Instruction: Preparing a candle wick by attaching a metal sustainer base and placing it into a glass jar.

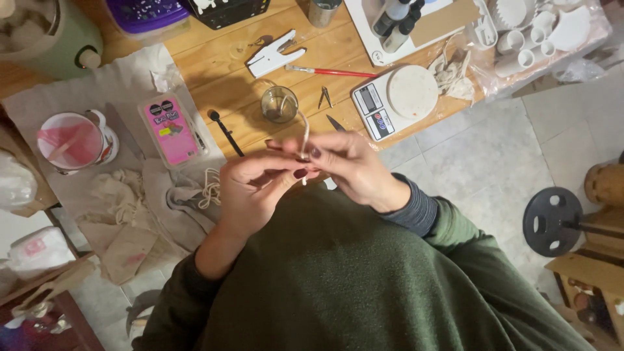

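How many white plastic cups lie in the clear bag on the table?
4 white cups at the table's far right corner: one, one below it, one, one. The bag may hide more.

Both hands pinched a white wick [304,140] over the lap: left hand [257,188], right hand [354,166]. Glass jar [279,104] and kitchen scale [396,99] sat on the worktop [214,71].

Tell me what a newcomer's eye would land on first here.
First, the two hands, left hand and right hand, meeting mid-frame over a green sweater and pinching a thin white wick between the fingertips. Just beyond them on the wooden table stand a small glass jar and a white kitchen scale. A bright pink box lies on the cloth to the left.
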